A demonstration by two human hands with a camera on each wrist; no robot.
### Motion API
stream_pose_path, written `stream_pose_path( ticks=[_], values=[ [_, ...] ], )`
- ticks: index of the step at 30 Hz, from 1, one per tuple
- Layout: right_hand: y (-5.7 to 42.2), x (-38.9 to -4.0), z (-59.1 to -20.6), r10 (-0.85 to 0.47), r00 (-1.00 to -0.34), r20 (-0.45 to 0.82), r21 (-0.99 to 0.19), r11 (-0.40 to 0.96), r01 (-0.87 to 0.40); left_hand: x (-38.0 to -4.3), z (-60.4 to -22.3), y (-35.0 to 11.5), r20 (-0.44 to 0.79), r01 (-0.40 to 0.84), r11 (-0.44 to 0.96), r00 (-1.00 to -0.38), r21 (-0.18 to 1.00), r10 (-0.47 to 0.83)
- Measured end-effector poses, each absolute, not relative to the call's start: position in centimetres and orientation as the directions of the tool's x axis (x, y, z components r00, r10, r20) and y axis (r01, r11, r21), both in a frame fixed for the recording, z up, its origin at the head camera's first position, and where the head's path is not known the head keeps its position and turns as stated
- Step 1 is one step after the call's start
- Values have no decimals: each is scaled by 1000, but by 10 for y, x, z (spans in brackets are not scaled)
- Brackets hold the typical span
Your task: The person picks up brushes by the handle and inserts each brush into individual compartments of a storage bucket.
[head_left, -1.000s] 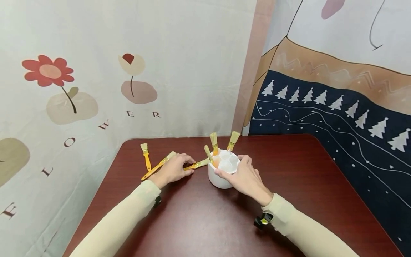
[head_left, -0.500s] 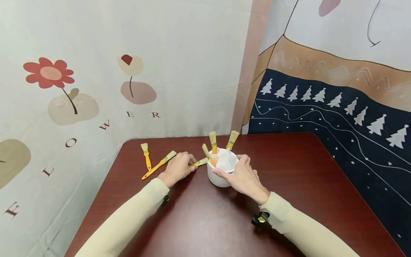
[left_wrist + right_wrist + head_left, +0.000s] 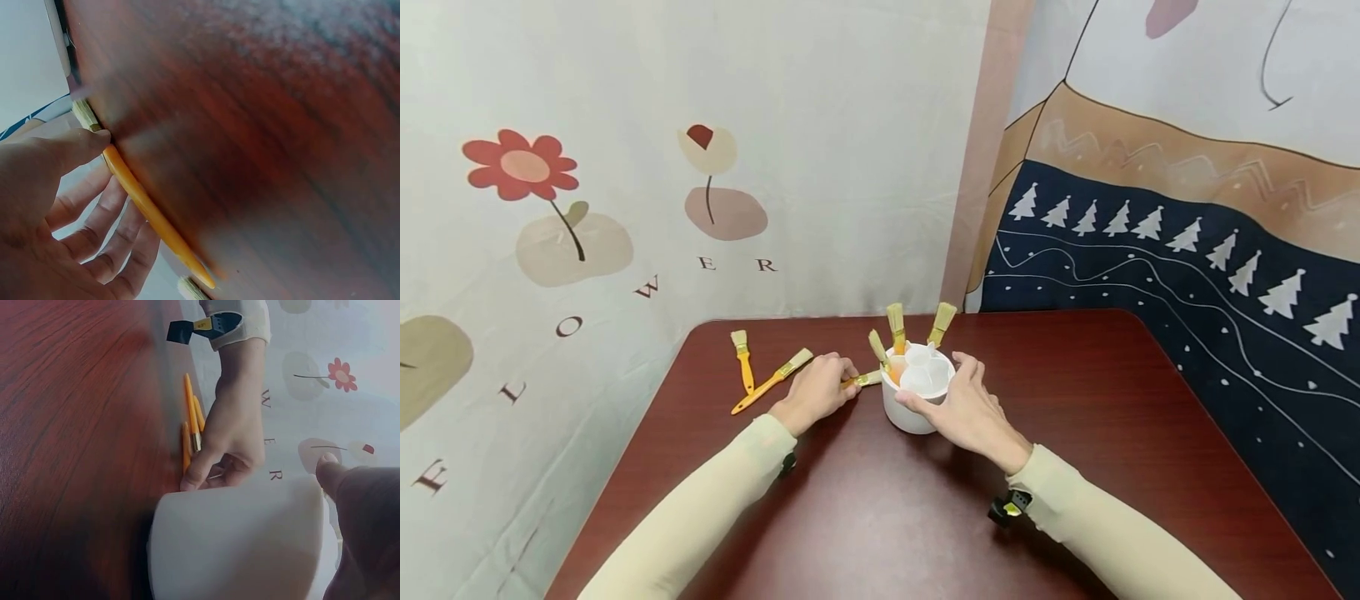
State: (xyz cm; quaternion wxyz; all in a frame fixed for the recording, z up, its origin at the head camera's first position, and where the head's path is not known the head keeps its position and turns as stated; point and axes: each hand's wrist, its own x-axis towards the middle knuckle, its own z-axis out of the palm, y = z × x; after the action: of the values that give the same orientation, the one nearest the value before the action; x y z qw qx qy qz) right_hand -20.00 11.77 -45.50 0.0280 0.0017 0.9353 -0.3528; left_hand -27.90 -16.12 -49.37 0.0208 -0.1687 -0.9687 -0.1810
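My left hand (image 3: 817, 388) pinches a paintbrush (image 3: 869, 378) low over the table, its pale bristles toward the white holder. In the left wrist view the yellow handle (image 3: 150, 209) runs between thumb and fingertips and along the fingers. My right hand (image 3: 977, 417) grips a round white brush holder (image 3: 910, 415) by its right side, thumb at the near rim. Three paintbrushes stand bristles up in the holder, one (image 3: 896, 327) at the back, another (image 3: 942, 323) at the back right, a third (image 3: 878, 348) leaning left. Clear round compartments (image 3: 919, 367) show inside.
Two more yellow-handled paintbrushes lie left of my left hand: one (image 3: 743, 363) farther back, the other (image 3: 772, 383) slanting, with their handles meeting. A dark red table (image 3: 880, 517) carries everything. Printed cloth (image 3: 850, 167) hangs behind its far edge.
My left hand has shifted slightly right and its fingers have closed on the paintbrush beside the holder. The right hand stays on the holder, and the head view has shifted a little.
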Motion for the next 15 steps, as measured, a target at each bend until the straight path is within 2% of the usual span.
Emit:
stream_pose_path(
  ticks=[4,9,15],
  values=[
    [129,-204,-452,-84,-996,-19,-695,717,-47,-279,-494,-162,100,337,875,-941,348,322],
    [155,-219,-455,-229,-973,32,-723,667,-181,-280,-495,-163,88,333,876,-942,350,323],
    [178,-237,-463,-325,-946,-4,-759,617,-208,-280,-495,-163,81,329,878,-944,349,321]
  ],
)
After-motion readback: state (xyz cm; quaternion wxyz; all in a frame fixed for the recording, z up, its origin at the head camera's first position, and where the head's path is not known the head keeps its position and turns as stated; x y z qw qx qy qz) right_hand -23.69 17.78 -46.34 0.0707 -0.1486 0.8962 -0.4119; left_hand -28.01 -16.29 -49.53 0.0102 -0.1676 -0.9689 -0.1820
